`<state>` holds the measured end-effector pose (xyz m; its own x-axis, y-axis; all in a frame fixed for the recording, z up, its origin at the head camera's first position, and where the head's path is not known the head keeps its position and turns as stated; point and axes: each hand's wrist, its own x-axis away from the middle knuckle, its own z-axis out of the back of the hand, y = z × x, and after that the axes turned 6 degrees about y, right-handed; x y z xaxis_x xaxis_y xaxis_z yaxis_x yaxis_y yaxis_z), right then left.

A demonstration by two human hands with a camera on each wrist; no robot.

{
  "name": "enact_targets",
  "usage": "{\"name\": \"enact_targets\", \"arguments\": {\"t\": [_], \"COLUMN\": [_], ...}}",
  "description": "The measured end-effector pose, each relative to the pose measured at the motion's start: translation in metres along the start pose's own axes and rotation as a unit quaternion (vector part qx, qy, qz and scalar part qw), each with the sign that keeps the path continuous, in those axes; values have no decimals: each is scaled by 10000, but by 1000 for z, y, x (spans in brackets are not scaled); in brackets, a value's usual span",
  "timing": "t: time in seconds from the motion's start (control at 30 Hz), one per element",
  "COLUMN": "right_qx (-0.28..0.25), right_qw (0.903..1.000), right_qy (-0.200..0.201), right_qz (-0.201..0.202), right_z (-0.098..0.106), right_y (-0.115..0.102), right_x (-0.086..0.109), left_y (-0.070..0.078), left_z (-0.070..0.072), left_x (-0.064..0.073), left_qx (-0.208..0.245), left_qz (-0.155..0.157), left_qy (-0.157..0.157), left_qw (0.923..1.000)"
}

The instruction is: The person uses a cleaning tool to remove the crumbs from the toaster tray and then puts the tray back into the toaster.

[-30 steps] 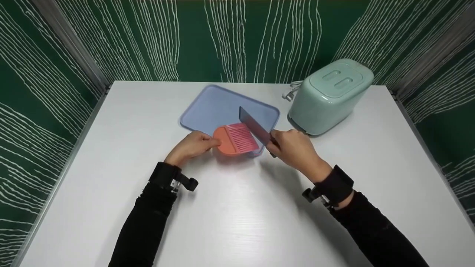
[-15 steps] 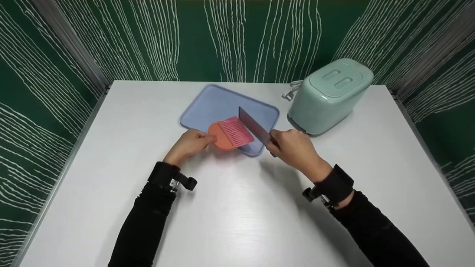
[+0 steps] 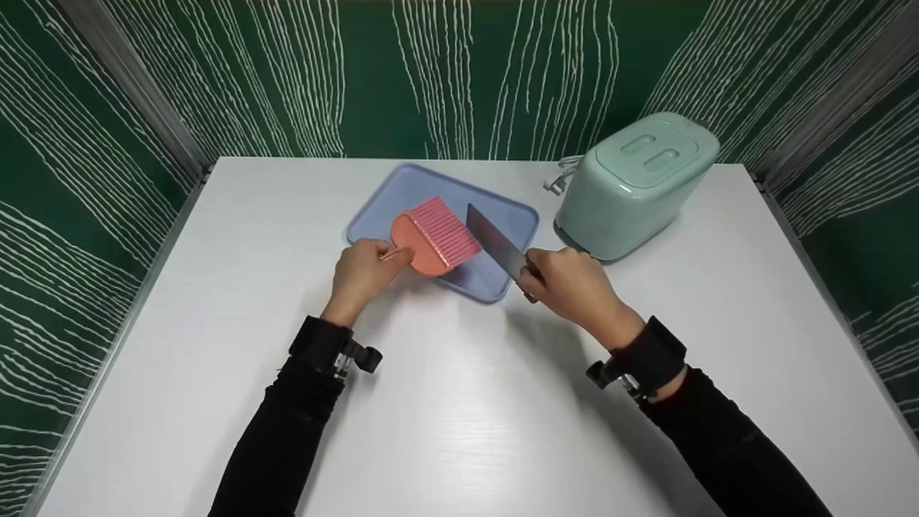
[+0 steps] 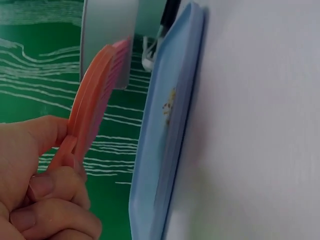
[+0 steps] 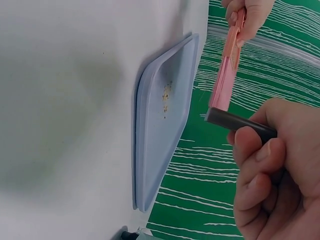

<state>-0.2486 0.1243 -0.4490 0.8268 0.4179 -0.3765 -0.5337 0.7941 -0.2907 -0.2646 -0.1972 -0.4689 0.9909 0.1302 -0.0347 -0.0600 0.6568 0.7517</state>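
Observation:
My left hand (image 3: pixel 365 273) pinches the orange handle of a small hand brush (image 3: pixel 435 237) between thumb and fingers. Its pink bristles point right, above a blue tray (image 3: pixel 395 183). In the right hand (image 3: pixel 571 283) is the dark handle of a kitchen knife (image 3: pixel 495 240) with a broad metal blade. That blade slants up and left over the tray, its side right by the bristle tips. From the left wrist, the bristles overlap the blade (image 4: pixel 107 25). Small yellowish-brown crumbs (image 5: pixel 166 94) lie on the tray.
A mint-green toaster (image 3: pixel 635 190) stands at the back right of the white table (image 3: pixel 459 402). Its white cord and plug (image 3: pixel 560 178) lie between it and the tray. Green walls (image 3: pixel 373 72) with white lines rise behind and on both sides.
The left hand has carried the brush left and farther back over the tray, tilting it. My right hand has stayed nearly in place, with the knife blade turned slightly.

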Motion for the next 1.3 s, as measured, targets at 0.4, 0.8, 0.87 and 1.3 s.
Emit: {"name": "enact_targets", "arguments": {"t": [0.4,0.8,0.87,1.3], "right_qx": [-402,-423,-423,-356], "right_qw": [9988,9983,9981,9984], "right_qy": [-210,-303,-323,-229], "right_qz": [-188,-270,-303,-368], "right_z": [3,3,3,1], "right_y": [-3,-5,-5,-5], "right_x": [-3,-2,-2,-2], "left_y": [0,-3,-3,8], "left_z": [-14,-11,-11,-17], "left_x": [3,2,2,10], "left_qx": [-1198,-1799,-1804,-1683], "left_qz": [-1268,-1286,-1310,-1793], "left_qy": [1787,2066,2089,2368], "left_qw": [9683,9531,9522,9399]}}
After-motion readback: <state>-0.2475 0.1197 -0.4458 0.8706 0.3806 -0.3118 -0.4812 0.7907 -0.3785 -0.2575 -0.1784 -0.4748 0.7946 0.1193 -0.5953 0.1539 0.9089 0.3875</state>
